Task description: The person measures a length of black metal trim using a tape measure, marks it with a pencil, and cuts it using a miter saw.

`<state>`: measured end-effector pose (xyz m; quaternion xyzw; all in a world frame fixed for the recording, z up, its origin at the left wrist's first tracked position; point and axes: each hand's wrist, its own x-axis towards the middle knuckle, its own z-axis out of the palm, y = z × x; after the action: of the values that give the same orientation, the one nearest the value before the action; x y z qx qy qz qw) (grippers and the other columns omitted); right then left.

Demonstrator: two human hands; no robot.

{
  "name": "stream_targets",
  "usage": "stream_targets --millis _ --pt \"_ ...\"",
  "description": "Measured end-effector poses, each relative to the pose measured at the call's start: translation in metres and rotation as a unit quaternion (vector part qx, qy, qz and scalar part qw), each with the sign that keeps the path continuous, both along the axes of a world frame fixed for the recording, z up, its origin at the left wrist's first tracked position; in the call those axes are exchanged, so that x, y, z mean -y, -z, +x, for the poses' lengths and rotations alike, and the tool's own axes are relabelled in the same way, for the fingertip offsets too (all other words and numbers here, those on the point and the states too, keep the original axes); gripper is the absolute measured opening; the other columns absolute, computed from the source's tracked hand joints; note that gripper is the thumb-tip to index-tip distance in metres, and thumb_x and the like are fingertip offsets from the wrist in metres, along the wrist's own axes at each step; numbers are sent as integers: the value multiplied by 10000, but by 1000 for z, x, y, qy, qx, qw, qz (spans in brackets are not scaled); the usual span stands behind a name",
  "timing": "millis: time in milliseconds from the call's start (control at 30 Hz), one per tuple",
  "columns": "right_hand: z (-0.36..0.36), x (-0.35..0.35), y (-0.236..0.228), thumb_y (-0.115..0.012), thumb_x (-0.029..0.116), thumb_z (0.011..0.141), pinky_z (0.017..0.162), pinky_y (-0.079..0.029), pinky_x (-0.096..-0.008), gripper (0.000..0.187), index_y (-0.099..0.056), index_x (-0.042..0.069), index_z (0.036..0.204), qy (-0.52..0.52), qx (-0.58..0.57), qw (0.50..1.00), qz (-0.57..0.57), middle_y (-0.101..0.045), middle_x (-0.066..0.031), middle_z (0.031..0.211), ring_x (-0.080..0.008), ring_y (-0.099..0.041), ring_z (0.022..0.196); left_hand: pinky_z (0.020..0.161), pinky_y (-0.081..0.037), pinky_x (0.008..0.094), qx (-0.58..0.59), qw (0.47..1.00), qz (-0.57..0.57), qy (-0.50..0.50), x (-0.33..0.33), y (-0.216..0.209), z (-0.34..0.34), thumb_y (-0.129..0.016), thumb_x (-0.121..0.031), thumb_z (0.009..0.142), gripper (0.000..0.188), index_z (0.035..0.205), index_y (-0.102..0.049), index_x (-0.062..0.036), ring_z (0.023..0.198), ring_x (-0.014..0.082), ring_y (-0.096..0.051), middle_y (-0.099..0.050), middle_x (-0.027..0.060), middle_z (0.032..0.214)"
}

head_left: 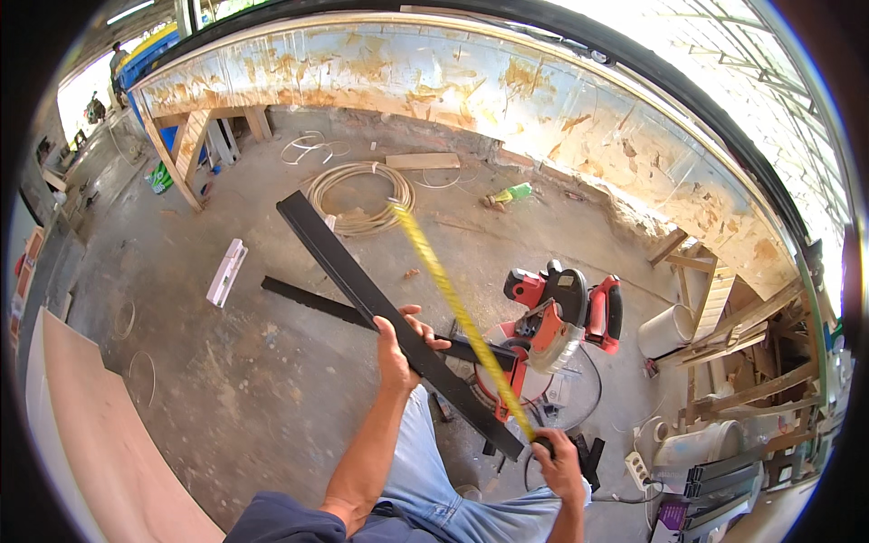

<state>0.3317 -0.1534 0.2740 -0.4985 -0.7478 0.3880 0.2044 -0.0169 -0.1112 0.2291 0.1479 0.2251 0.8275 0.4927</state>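
My left hand (395, 355) is closed around the middle of a long black profile (339, 262), which slants from upper left to lower right in front of my knees. My right hand (563, 468) grips a dark tape measure (543, 446) near the profile's lower end. Its yellow blade (444, 285) is pulled out and stretches up and away to the left, at an angle to the profile and apart from its far end. Beyond my hands, a red and black miter saw (552, 317) rests on the floor. A second black profile (312, 300) lies lower, its right end at the saw.
A coiled hose (330, 201), a wooden board (423, 161) and a green bottle (512, 193) lie farther off. A white piece (226, 273) is at left. At right are a white bucket (665, 331), scrap wood (760, 335) and a power strip (637, 469). A pale panel (77, 407) borders the lower left.
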Motion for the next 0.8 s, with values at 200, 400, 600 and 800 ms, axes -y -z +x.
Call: stream_targets --millis 200,400,600,800 --pt "-58 -3 -9 -662 154 920 860 -501 -443 250 -645 43 1144 -61 -5 998 30 -640 -203 1035 -414 -629 973 813 -615 561 42 999 15 9 5 4 39 -399 -808 887 872 1278 -517 -38 848 232 -625 -559 60 831" --pt "-70 -8 -8 -659 173 923 851 -500 -451 254 -646 59 1150 -93 26 995 26 -634 -205 1055 -416 -630 979 827 -612 573 56 997 58 18 20 5 37 -405 -813 876 880 1268 -558 -39 840 231 -619 -546 58 837" --pt "-83 -8 -11 -657 176 924 864 -497 -455 262 -644 61 1159 -122 33 992 25 -632 -202 1075 -418 -628 1002 794 -623 554 33 998 54 5 32 1 35 -493 -780 876 847 1244 -569 -21 814 212 -602 -506 40 835" --pt "-83 -6 -14 -657 194 930 860 -500 -464 271 -637 85 1178 -137 56 989 6 -627 -181 1090 -413 -625 1008 794 -616 556 21 998 55 -21 35 1 27 -405 -798 896 844 1258 -559 -52 800 202 -595 -542 48 854"
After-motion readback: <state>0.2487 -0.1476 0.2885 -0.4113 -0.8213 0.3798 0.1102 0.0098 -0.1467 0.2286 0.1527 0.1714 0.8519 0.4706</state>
